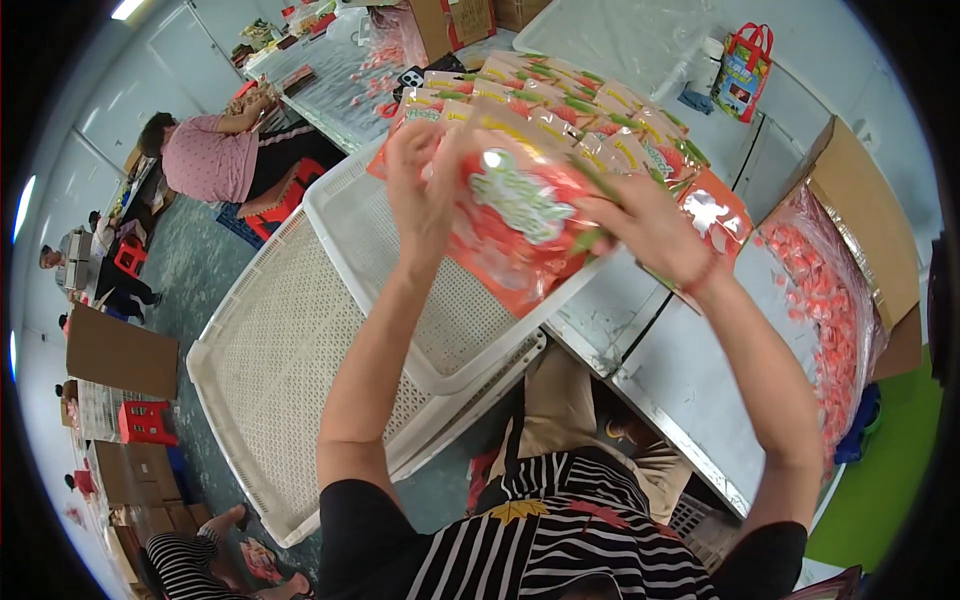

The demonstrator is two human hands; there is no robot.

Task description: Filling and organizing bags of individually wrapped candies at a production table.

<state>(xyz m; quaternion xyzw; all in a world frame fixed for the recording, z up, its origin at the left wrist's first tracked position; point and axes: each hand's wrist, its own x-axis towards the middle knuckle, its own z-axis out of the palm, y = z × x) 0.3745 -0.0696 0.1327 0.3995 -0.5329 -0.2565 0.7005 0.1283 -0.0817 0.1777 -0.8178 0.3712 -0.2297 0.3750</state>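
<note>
Between my two hands a red-orange candy pouch (520, 205) with a pale top is held up, blurred by motion. My left hand (422, 180) grips its upper left side. At the pouch's right side, my right hand (650, 225) is closed on the edge. Below them lies a white plastic tray (335, 240) with a mesh bottom. Behind the hands, several similar pouches (545, 95) overlap in rows on the table, and another pouch (715, 212) lies beside my right wrist.
A larger cream mesh tray (270, 370) sits under the white one at the left. On the right, an open carton (865, 220) spills small red wrapped candies (825, 320) in clear plastic. A phone (411, 76) and a colourful bag (744, 75) are farther back. A seated person (215, 155) works at left.
</note>
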